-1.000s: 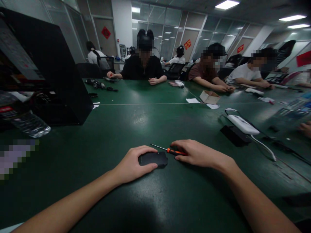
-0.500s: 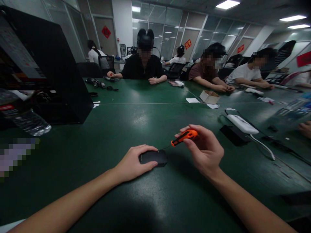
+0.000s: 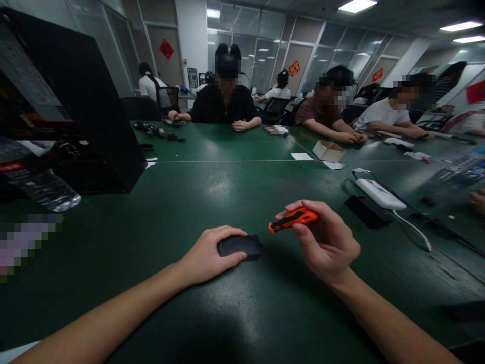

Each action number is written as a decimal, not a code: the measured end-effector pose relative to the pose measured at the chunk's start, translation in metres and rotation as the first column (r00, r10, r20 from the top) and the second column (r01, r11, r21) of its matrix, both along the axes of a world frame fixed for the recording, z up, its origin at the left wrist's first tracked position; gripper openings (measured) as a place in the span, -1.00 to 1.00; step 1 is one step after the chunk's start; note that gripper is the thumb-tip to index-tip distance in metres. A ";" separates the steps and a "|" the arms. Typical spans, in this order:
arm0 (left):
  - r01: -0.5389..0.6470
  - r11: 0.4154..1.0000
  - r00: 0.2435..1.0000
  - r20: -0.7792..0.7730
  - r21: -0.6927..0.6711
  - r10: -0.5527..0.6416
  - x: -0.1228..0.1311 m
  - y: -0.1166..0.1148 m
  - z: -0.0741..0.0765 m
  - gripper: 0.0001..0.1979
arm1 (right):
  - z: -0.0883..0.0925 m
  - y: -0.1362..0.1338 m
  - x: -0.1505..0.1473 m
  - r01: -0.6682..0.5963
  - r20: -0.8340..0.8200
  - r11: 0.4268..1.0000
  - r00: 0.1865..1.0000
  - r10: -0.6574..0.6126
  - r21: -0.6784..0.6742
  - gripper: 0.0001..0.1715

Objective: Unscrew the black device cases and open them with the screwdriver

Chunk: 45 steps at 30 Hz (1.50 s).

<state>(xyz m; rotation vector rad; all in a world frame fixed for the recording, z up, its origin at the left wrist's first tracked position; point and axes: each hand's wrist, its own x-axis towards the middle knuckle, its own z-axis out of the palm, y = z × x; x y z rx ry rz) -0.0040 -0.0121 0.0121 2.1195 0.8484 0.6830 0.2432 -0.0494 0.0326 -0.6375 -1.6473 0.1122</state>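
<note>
A small black box-like device point(image 3: 240, 246) lies on the green table point(image 3: 215, 202), right in front of me. My left hand point(image 3: 212, 255) grips it from the left, thumb along the near side and fingers over the far side. In my right hand point(image 3: 329, 242) is a screwdriver point(image 3: 293, 219) with an orange and black handle, held between thumb and fingers. Its thin shaft points left and slightly down toward the device's far right corner. Whether the tip touches the device I cannot tell.
At left stand a black computer case point(image 3: 109, 121) and a clear plastic bottle point(image 3: 56, 189). A white power bank-like block point(image 3: 381, 194) with a cable lies at right. Farther back is an open cardboard box point(image 3: 328, 151). Several people sit across the table, one in black point(image 3: 223, 108).
My right hand has shifted slightly right and down, and the screwdriver's handle now lies flatter. The left hand keeps its hold on the black device.
</note>
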 end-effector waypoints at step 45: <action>-0.006 1.000 1.000 0.003 0.007 0.006 0.001 -0.001 0.000 -0.64 | 0.004 0.002 -0.001 -0.018 0.024 0.989 0.999 0.022 -0.150 -0.41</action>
